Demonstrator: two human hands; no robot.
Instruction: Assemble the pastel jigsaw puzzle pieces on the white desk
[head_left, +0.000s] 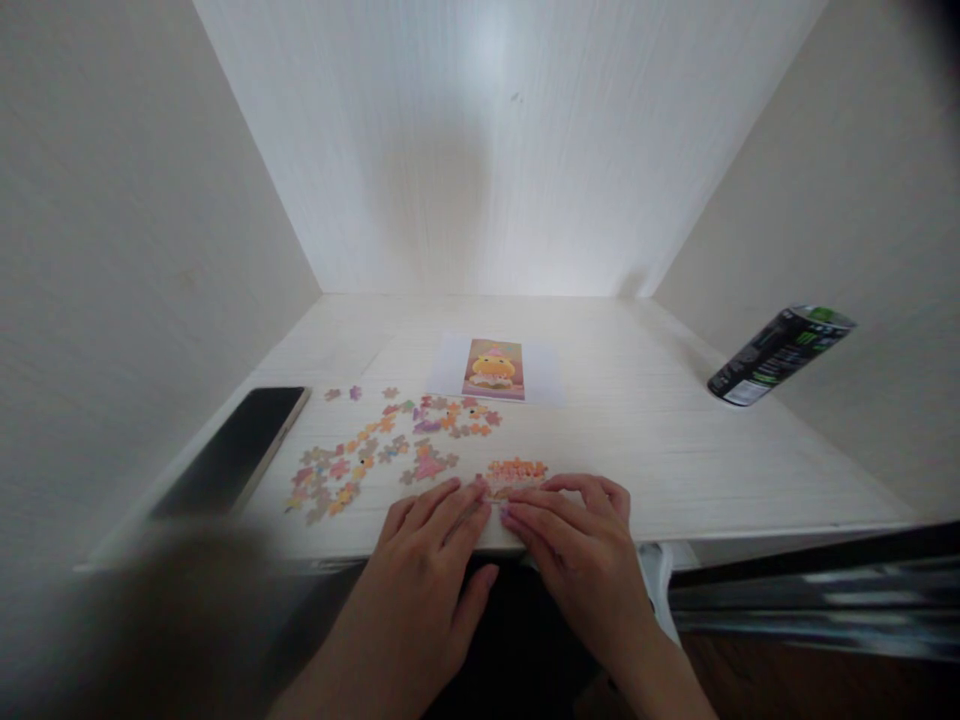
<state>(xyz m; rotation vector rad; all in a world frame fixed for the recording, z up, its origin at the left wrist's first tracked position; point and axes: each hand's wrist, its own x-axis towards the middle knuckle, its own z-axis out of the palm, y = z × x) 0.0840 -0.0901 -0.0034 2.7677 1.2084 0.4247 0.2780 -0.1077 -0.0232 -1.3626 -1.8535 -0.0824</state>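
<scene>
My left hand (431,550) and my right hand (574,545) rest side by side at the near edge of a pale wooden desk (675,440). Their fingertips meet on a small joined strip of orange puzzle pieces (516,470), pressing on its near edge. The fingers of both hands are stretched fairly flat and close together. Several loose puzzle pieces (375,450), pink, orange and grey, lie scattered to the left of the strip. A reference picture (493,368) of a yellow cartoon figure lies on a white sheet further back.
A dark phone (236,445) lies flat at the desk's left edge. A black and green can (780,355) stands at the right, by the side wall. Pale walls close in the desk on the left, back and right.
</scene>
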